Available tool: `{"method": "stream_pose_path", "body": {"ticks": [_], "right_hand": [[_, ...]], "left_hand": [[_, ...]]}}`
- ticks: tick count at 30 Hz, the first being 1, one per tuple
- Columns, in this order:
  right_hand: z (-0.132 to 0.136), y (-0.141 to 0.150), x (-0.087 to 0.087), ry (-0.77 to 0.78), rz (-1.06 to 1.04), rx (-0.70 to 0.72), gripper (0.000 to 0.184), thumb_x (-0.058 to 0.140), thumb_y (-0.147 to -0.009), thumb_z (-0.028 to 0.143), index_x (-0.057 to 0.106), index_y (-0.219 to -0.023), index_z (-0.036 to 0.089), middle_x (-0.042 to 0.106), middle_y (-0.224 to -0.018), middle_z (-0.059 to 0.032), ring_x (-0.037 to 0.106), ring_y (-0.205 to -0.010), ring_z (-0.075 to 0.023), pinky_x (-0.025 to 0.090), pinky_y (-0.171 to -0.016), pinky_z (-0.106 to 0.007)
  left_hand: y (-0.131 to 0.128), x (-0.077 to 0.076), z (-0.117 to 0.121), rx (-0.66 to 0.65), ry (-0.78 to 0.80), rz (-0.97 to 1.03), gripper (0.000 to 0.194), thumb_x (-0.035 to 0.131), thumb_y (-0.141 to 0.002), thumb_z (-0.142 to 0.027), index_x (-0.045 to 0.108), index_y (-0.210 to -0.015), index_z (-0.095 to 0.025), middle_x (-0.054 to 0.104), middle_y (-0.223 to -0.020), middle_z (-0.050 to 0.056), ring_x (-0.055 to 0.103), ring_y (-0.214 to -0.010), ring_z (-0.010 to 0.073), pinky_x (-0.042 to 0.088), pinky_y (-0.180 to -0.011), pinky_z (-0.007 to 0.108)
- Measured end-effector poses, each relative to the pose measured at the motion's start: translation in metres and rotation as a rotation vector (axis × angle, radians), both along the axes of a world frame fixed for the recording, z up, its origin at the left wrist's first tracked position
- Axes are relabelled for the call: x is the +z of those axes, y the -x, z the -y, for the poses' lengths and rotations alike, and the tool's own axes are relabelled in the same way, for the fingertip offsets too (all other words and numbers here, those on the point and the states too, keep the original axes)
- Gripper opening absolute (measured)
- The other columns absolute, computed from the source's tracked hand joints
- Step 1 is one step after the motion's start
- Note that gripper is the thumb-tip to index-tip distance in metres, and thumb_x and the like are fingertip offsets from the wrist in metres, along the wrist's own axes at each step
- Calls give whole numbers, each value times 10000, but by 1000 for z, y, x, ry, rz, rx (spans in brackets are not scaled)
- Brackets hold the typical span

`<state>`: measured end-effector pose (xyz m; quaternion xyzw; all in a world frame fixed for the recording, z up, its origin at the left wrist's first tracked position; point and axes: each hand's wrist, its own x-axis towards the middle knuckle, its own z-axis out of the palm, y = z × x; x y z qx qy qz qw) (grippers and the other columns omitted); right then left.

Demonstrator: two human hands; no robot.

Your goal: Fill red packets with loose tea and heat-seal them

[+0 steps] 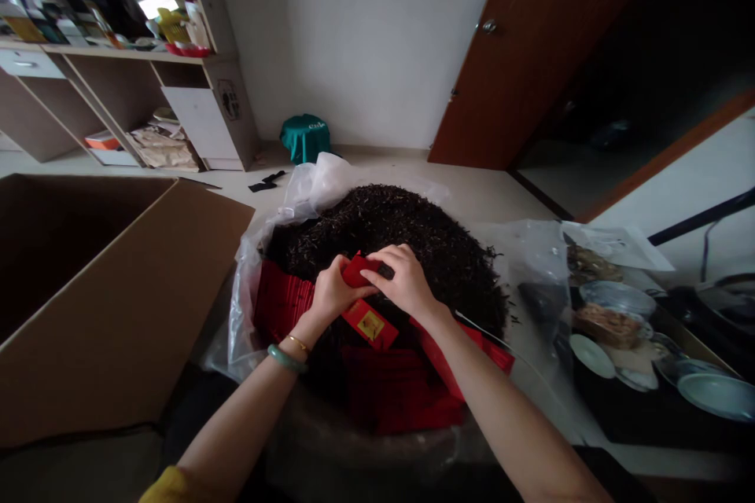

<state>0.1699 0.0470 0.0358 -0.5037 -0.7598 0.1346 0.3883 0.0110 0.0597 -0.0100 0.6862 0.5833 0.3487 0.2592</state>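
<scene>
My left hand (336,292) and my right hand (404,279) meet above a heap of dark dried tea leaves (383,224). Between them both hands pinch the top edge of a small red packet (369,322), which has a gold label and hangs down from my fingers. A jade bangle (286,358) and a thin gold bracelet (298,343) circle my left wrist. Many flat red packets (401,393) lie in piles below my hands. A clear plastic bag (312,192) lines the heap and hides its lower edge.
A large open cardboard box (118,306) stands to the left. On the right, a dark tray holds plates and bowls (616,299). Behind the heap are a teal bag (305,137) on the floor, a wooden door (531,55) and a shelf unit (130,55).
</scene>
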Motion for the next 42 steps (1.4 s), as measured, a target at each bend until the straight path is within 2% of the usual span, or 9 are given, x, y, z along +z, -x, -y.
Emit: {"method": "stream_pose_path", "body": {"ticks": [4,9,11,14,19,25,31,36,42], "right_hand": [[-3,-4,2,175,-58,42,157,672,-761,330,633,-825,192,659,-763,-11,597,-663,-147,481,-652,-272],[-6,-17,5,264,-201,54,189,547,-829,392,548,-747,221,583,-631,48,574,-498,-112,437,-450,-202],[-5,-22,7,263,-230,62,195,519,-843,414,530,-771,232,579,-635,50,584,-491,-111,433,-432,-193],[-2,-27,9,193,-164,66,192,497,-865,401,519,-768,237,556,-578,55,576,-476,-107,430,-465,-190],[4,-30,13,132,-17,96,186,481,-886,339,545,-750,230,491,-487,68,511,-437,-100,393,-497,-195],[14,-25,17,10,55,125,210,608,-821,378,643,-944,212,664,-827,-25,586,-636,-134,456,-628,-238],[24,-10,31,77,326,77,122,625,-825,288,692,-796,190,609,-798,-31,577,-650,-124,444,-632,-233],[23,-9,33,26,332,8,167,610,-838,232,680,-984,195,635,-1027,-63,619,-773,-140,455,-691,-235],[19,-5,41,218,429,120,116,613,-847,252,703,-838,179,680,-844,-38,627,-788,-159,441,-715,-247]], "left_hand": [[1,1,1,-37,4,43,557,820,-481,-473,532,-860,-184,623,-717,-25,578,-653,160,441,-594,253],[17,10,-7,-431,264,226,637,835,-467,-338,590,-1022,-144,677,-885,26,619,-778,195,491,-657,268],[24,15,-9,-507,403,237,526,809,-492,-274,637,-970,-137,689,-839,10,621,-739,188,496,-647,269],[28,19,-10,-506,478,202,349,776,-520,-258,675,-826,-124,668,-707,-17,593,-642,166,476,-583,250],[26,10,-11,-476,382,104,287,730,-578,-298,680,-790,-111,608,-614,-37,541,-578,137,424,-530,221],[20,-12,-11,-383,260,111,276,718,-610,-322,694,-785,-110,627,-636,-24,553,-610,147,438,-569,230],[10,-22,-7,-381,230,196,217,704,-621,-269,693,-763,-105,667,-671,7,587,-642,162,455,-584,231],[11,-25,-10,-360,248,215,249,719,-591,-238,700,-800,-105,663,-663,-6,589,-638,163,457,-588,233],[10,-24,-7,-443,240,209,215,735,-595,-254,689,-747,-109,650,-659,-8,561,-618,141,422,-557,208]]}}
